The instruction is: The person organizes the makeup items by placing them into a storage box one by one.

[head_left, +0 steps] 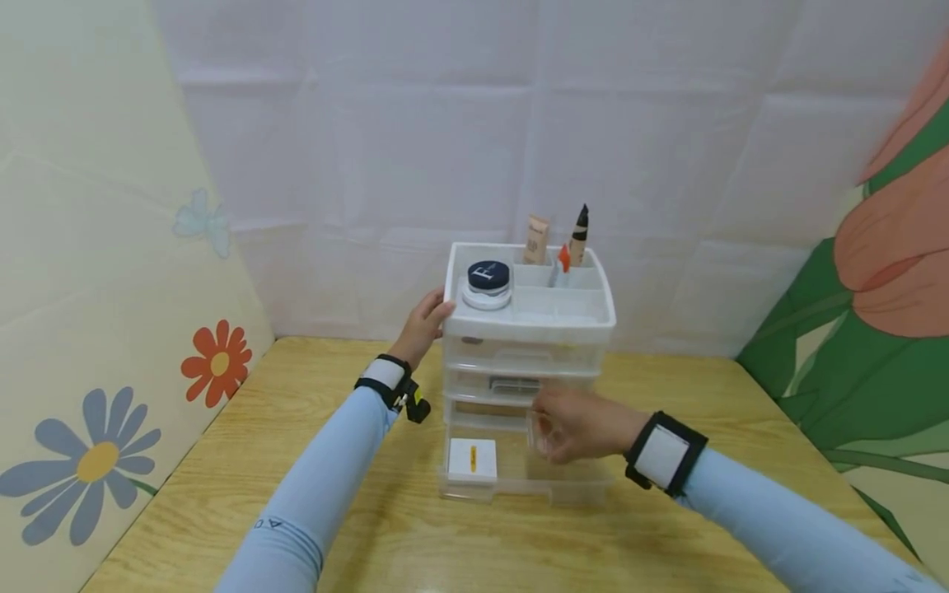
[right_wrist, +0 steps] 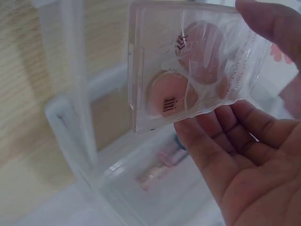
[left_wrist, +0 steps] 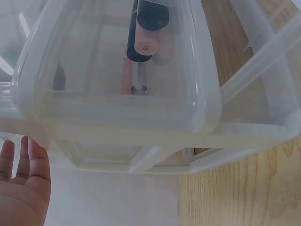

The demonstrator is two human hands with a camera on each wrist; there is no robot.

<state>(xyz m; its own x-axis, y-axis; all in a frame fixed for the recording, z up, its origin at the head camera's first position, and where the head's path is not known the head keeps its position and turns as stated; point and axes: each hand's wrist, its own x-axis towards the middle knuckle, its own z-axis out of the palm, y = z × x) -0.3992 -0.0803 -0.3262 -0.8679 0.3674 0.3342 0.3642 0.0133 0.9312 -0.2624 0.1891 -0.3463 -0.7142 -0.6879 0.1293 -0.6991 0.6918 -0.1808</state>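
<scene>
A white plastic drawer organizer [head_left: 534, 331] with clear drawers stands on the table. My left hand [head_left: 418, 328] rests against its upper left side, fingers fairly straight in the left wrist view. My right hand [head_left: 589, 422] pinches a clear blush palette [right_wrist: 197, 63] between thumb and fingers, above the pulled-out bottom drawer [head_left: 522, 487]. Round pink pans show through the palette's lid. A white square box [head_left: 472, 459] with a yellow label lies in that drawer's left part. Pink-capped tubes [left_wrist: 146, 41] show through a clear drawer in the left wrist view.
On the organizer's top sit a dark-lidded powder jar [head_left: 488, 284], a beige tube [head_left: 537, 239], a black-capped bottle [head_left: 580, 235] and an orange-tipped item [head_left: 564, 259]. The wooden table [head_left: 356, 511] meets a white cloth [head_left: 385, 165] behind and floral panels [head_left: 96, 461] at the sides.
</scene>
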